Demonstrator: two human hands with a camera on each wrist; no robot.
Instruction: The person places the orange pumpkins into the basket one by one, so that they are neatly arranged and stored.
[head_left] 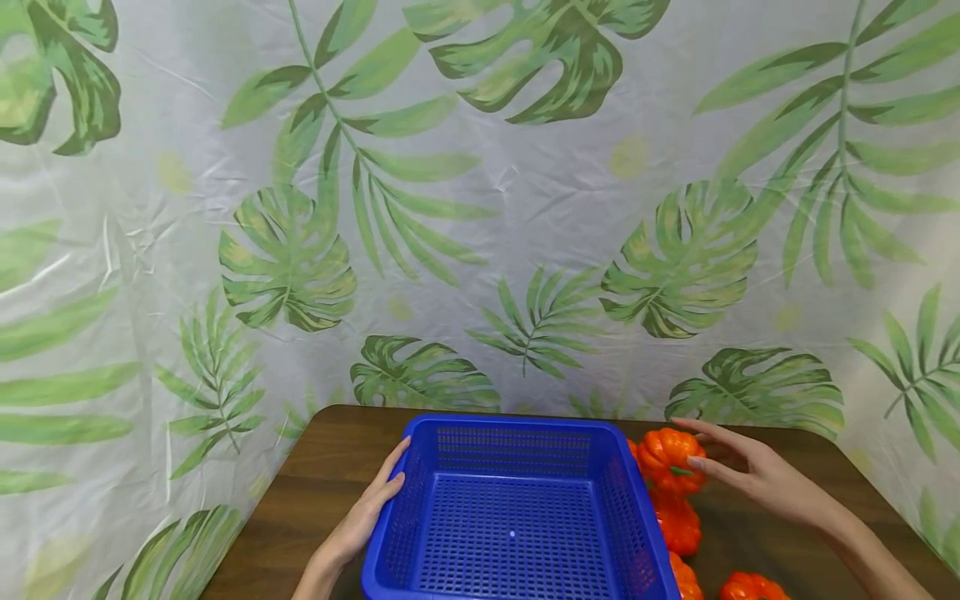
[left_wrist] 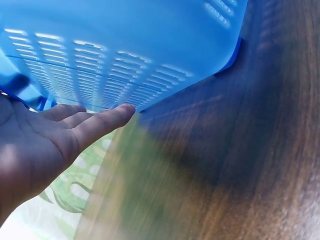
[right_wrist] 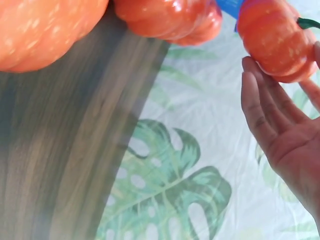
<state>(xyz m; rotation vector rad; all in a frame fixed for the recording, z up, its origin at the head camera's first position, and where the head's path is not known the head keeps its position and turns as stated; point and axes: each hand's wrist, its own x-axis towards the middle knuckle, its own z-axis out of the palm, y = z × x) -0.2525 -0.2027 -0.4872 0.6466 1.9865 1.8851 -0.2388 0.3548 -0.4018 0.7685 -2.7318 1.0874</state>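
Observation:
A blue perforated plastic basket (head_left: 517, 508) sits empty on the brown wooden table (head_left: 315, 492). My left hand (head_left: 371, 508) lies flat against the basket's left wall (left_wrist: 115, 55), with straight fingers (left_wrist: 100, 122) touching it. To the right of the basket lie several orange toy pumpkins. My right hand (head_left: 738, 467) reaches over the farthest pumpkin (head_left: 669, 460), fingers extended and just touching or nearly touching it (right_wrist: 272, 40). The right fingers (right_wrist: 260, 110) stay straight, not curled round it.
More pumpkins lie nearer along the basket's right side (head_left: 678, 523), (head_left: 750, 587). A leaf-printed plastic curtain (head_left: 480, 208) hangs behind and around the table. The table's far edge runs just behind the basket.

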